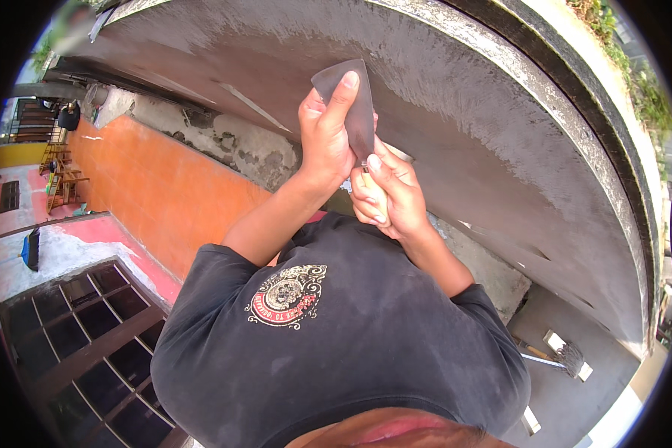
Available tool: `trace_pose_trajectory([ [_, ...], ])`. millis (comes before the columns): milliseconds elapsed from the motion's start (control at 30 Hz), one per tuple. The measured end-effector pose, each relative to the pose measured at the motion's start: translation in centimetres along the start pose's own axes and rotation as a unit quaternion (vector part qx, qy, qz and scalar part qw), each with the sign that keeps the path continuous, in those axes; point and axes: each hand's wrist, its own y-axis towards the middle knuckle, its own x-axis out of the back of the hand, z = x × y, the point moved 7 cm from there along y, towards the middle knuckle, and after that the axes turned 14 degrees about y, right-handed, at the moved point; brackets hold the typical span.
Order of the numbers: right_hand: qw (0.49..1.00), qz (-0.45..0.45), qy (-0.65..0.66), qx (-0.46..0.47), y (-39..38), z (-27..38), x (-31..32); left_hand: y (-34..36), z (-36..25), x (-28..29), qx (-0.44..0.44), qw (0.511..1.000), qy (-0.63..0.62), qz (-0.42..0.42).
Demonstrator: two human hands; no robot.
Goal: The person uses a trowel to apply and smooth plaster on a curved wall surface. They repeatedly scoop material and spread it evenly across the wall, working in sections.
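Observation:
A putty knife with a wide grey blade and a pale wooden handle is held up before my chest, its broad end pointing away. My left hand grips the blade, thumb laid flat on its face and fingers behind it. Closed around the handle is my right hand, its thumb close to where the blade begins. Past the right hand shows the pale edge of something I cannot make out. Just beyond both hands stands a grey plastered wall, its surface smooth in places and streaked near the top.
A rough ledge caps the wall, with plants behind it. At the lower right, a dark-bristled brush rests near pale blocks. An orange surface stretches left, toward wooden furniture. A gridded window is at lower left.

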Motion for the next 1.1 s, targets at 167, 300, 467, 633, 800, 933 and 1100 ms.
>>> trace_pose_trajectory([
  [167,1.000,-0.006,0.028,-0.014,-0.9,-0.7,0.4,-0.5,0.7,0.0,0.011,0.999,0.036,0.000],
  [300,1.000,-0.022,0.005,-0.005,-0.9,-1.1,0.9,-0.2,0.8,0.4,0.006,1.000,0.015,0.018],
  [467,0.999,0.043,0.010,0.019,-0.6,-0.3,0.0,-0.5,1.6,-0.1,0.049,0.997,0.056,0.007],
  [633,1.000,0.006,-0.007,-0.003,-0.1,-0.3,0.7,0.3,0.0,-0.2,-0.028,0.999,0.011,0.023],
  [800,0.999,-0.003,0.050,0.015,-1.7,-0.4,1.6,-1.0,2.7,0.1,0.024,0.998,0.047,0.023],
  [933,0.999,-0.048,0.003,0.003,-2.3,-1.1,2.9,-1.0,3.2,0.5,0.024,0.999,0.043,0.016],
  [1100,1.000,-0.016,-0.008,0.018,-1.8,-0.4,2.8,-0.9,3.1,-0.5,0.032,0.998,0.050,0.010],
])
